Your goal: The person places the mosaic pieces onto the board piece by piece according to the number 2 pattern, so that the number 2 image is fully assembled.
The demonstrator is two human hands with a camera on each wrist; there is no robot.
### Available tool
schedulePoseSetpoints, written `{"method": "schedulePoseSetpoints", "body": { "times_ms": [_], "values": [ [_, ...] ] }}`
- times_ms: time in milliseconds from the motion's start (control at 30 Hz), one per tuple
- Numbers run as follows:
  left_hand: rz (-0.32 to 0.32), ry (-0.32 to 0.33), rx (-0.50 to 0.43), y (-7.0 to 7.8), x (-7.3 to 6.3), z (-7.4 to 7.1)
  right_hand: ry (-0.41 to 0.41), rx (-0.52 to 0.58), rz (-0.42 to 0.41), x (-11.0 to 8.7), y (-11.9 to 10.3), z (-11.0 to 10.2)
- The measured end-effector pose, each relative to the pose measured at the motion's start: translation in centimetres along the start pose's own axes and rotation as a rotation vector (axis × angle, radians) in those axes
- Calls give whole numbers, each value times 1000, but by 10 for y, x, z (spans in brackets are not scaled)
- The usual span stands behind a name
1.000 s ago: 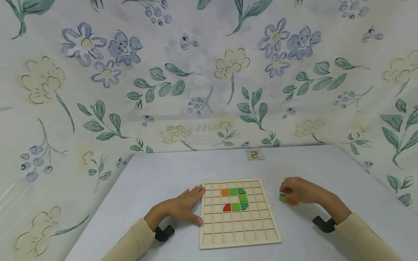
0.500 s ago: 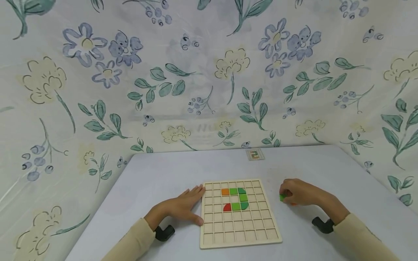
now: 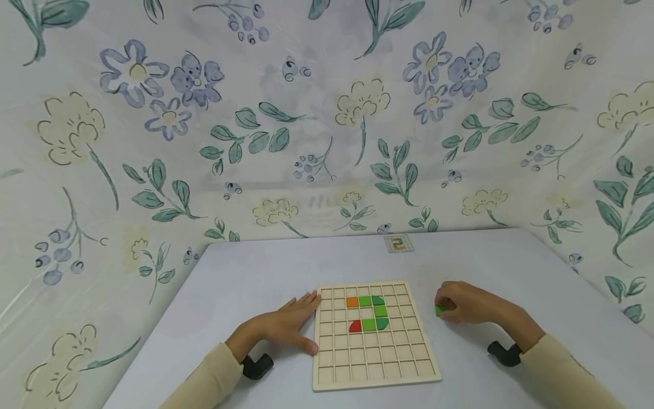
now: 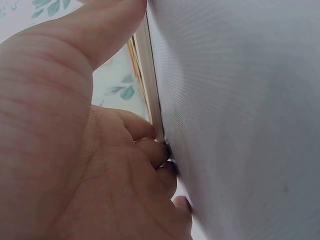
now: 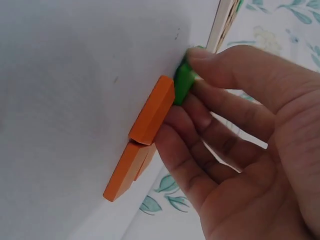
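A wooden grid board (image 3: 375,372) lies on the table with green, orange and red tiles forming a curved shape in its upper cells. My left hand (image 3: 286,325) is spread flat, its fingertips and thumb at the board's left edge; the left wrist view shows its palm (image 4: 110,175) beside that edge. To the right of the board, my right hand (image 3: 467,302) pinches a green block (image 5: 185,82) between thumb and fingers, low over the table. Right beside its fingers lie several orange blocks (image 5: 152,112), which the hand hides in the head view.
A small card (image 3: 398,243) with a coloured grid pattern lies near the back edge of the white table (image 3: 265,267). Behind the table hangs a flowered cloth (image 3: 327,136). Each wrist carries a black camera mount (image 3: 258,366).
My right hand has shifted slightly left and covers the orange blocks that showed under it in the earlier head view. My left hand and the board have stayed in place.
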State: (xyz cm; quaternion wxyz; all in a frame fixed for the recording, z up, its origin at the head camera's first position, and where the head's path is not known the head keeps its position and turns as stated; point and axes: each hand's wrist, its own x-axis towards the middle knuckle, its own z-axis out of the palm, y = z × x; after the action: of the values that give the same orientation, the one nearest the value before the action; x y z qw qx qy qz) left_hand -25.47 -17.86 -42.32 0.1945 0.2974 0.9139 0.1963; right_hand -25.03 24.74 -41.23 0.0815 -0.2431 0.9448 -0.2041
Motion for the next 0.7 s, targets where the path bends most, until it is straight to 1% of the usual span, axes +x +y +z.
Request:
{"method": "schedulePoseSetpoints", "body": {
  "times_ms": [100, 267, 467, 600, 700],
  "values": [
    [2, 0, 1, 0, 0, 0, 19, -11, -30, 1, 0, 0],
    [8, 0, 4, 1, 0, -1, 62, -26, -120, 2, -2, -4],
    [12, -2, 9, 2, -1, -2, 69, -14, -174, 3, -11, -10],
    [20, 1, 9, 2, -1, -1, 67, -11, -231, 6, -18, -12],
    [12, 2, 8, 1, 0, 0, 55, 3, -273, 7, -26, -14]
  ]
}}
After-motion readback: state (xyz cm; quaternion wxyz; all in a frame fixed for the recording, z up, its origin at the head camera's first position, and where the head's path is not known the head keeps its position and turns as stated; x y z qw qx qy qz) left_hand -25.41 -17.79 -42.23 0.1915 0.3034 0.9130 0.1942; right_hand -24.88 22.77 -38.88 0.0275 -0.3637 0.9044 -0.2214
